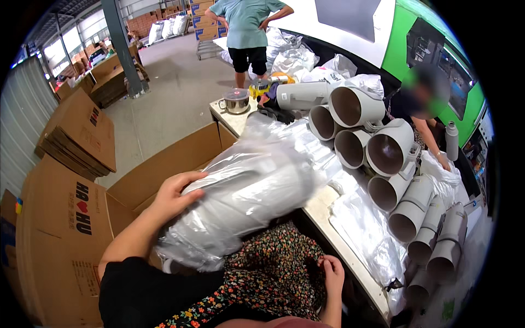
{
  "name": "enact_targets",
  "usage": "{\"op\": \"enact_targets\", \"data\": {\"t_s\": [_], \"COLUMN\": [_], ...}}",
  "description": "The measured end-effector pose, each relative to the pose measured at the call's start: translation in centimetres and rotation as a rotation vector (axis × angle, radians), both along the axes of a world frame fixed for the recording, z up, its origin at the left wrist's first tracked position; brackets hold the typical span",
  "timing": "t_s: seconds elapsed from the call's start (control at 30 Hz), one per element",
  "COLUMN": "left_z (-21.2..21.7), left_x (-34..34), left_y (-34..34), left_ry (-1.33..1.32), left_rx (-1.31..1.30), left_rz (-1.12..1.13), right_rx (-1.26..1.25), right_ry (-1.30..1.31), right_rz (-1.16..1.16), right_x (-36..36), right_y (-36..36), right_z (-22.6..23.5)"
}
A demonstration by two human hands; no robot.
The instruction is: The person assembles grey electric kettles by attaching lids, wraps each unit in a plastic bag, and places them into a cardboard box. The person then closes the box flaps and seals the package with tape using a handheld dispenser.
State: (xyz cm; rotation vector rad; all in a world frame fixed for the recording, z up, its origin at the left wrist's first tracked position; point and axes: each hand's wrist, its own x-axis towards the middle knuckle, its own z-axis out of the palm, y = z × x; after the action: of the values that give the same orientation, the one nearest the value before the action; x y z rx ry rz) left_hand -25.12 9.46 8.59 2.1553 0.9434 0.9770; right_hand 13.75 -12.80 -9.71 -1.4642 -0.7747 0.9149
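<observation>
My left hand [178, 197] is closed on a grey jug [257, 186] in a loose clear plastic bag. The bagged jug lies tilted across the space in front of me, between the carton and the table, its right end blurred. My right hand [332, 273] rests low, beside the flowered apron [273, 251], with its fingers curled together. Whatever those fingers may hold is hidden. Several similar grey jugs [389, 147] lie stacked on their sides on the table to the right, dark open ends toward me. Clear plastic bags [361, 218] lie flat along the table edge.
An open carton [169, 158] stands to my left, with folded cartons [79, 134] behind it. A metal pot [235, 101] sits on the table's far corner. One person [246, 33] stands beyond; another [424, 109] reaches toward white bags [443, 175] at the right.
</observation>
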Motion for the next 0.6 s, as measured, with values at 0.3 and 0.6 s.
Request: {"op": "enact_targets", "data": {"t_s": [0.3, 0.6], "left_z": [-14.8, -24.9], "left_x": [8.7, 11.2], "left_y": [8.3, 8.9], "left_ry": [0.886, 0.681], "left_rx": [0.298, 0.314], "left_rz": [-0.5, -0.764], "right_rx": [-0.087, -0.225], "right_ry": [-1.047, -1.016], "right_rz": [0.049, 0.02], "right_x": [-0.3, -0.7], "right_y": [-0.3, -0.6], "right_z": [-8.2, -7.3]}}
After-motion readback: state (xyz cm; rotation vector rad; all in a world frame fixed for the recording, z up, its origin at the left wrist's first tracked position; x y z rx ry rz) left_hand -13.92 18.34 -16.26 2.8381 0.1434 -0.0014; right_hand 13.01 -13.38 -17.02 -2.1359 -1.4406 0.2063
